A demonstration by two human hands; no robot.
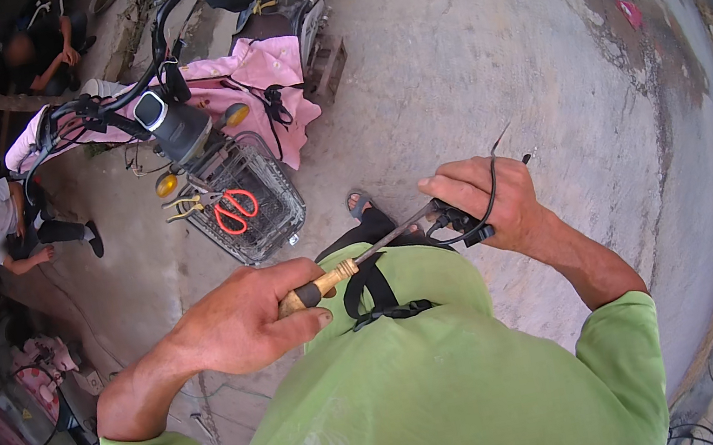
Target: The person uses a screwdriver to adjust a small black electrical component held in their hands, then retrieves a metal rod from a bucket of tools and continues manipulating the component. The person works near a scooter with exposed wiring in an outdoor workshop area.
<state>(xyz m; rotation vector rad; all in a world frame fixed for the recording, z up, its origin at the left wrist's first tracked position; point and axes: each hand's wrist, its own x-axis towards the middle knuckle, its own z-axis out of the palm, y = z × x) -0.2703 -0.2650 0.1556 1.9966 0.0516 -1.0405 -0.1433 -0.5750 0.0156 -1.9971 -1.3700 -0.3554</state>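
My left hand (237,323) is closed around the wooden handle of a screwdriver (329,282), whose metal shaft points up and to the right. The shaft's end meets a small black part (463,225) in my right hand (496,199), and the tip itself is hidden there. My right fingers wrap round this part, which looks like plastic; its exact kind does not show. A thin black cable (493,181) loops from it over the back of the hand, with a loose end sticking up. Both hands are in front of my green shirt.
A two-wheeler (181,129) with a pink cover (274,66) stands ahead on the left. In its wire basket (294,197) lie red-handled scissors (237,212) and pliers (189,205). One person (1,211) sits at the left, another (51,61) farther back. Concrete ground (459,45) extends right.
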